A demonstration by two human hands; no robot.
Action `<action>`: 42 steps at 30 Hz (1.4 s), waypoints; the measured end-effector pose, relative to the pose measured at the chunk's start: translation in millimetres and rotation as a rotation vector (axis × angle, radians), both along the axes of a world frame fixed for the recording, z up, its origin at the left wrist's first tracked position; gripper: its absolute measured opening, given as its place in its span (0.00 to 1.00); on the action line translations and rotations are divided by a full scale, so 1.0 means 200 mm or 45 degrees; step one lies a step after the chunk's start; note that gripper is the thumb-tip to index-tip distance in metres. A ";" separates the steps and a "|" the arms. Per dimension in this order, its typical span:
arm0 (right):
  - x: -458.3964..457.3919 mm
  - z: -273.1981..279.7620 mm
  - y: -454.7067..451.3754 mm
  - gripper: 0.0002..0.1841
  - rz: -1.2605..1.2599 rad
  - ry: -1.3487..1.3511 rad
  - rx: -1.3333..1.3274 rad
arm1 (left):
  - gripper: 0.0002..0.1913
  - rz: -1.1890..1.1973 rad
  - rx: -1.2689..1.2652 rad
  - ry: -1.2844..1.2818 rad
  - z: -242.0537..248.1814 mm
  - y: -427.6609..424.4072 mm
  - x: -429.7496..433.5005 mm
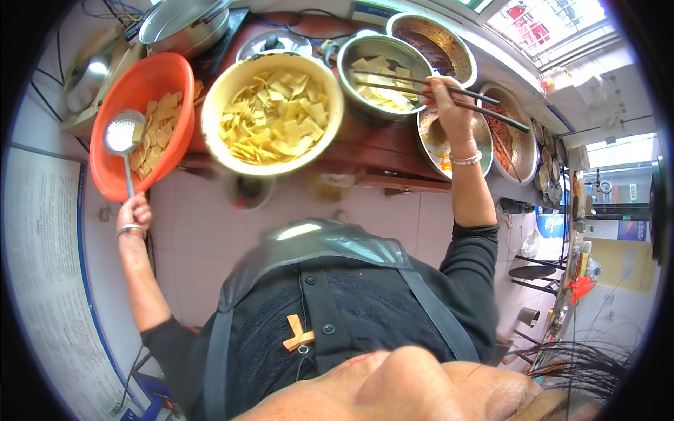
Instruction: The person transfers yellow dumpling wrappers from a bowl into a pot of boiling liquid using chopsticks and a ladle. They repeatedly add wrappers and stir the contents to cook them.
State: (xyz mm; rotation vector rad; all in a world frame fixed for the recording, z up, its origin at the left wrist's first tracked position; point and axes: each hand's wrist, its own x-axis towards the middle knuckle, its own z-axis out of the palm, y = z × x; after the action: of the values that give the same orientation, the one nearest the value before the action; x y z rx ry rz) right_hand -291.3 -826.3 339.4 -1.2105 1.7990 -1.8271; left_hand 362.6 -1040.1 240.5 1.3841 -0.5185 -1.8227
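My left hand [135, 210] grips the handle of a perforated metal skimmer [125, 131]. Its bowl is over an orange plastic basin [100, 168] that holds flat square pale pieces [158, 134]; one piece lies in the skimmer. In my right hand [447, 108] is a pair of long dark chopsticks [489, 108], their tips over a steel pot [348, 87] with similar pieces and liquid. Between the two stands a large cream basin [274, 169], filled with yellowish square pieces. Under my right wrist sits a bowl [429, 152] with reddish-orange residue.
A large empty-looking metal pot [179, 39] and a metal lid [274, 41] stand at the table's back left. At the back right are a basin of dark sauce [429, 50] and an oval tray of red shredded food [503, 137]. The red table's front edge has drawers [405, 181].
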 end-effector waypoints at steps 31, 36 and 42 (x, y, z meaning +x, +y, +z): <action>-0.26 0.03 0.12 0.07 0.241 0.282 0.192 | 0.17 -0.331 -0.370 0.164 0.49 0.56 -1.07; -0.16 0.15 0.23 0.07 0.306 -0.047 0.188 | 0.13 -0.822 -0.545 -0.095 0.52 0.53 -1.40; -0.34 0.22 0.26 0.07 0.103 -0.021 0.045 | 0.07 -1.257 -1.554 -1.060 0.40 0.27 -1.72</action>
State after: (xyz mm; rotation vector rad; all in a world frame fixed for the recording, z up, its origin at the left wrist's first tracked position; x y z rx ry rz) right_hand -359.7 -774.9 384.4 -1.2331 1.7399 -1.7485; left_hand 19.3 -986.8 321.1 0.8872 -2.5428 -0.8963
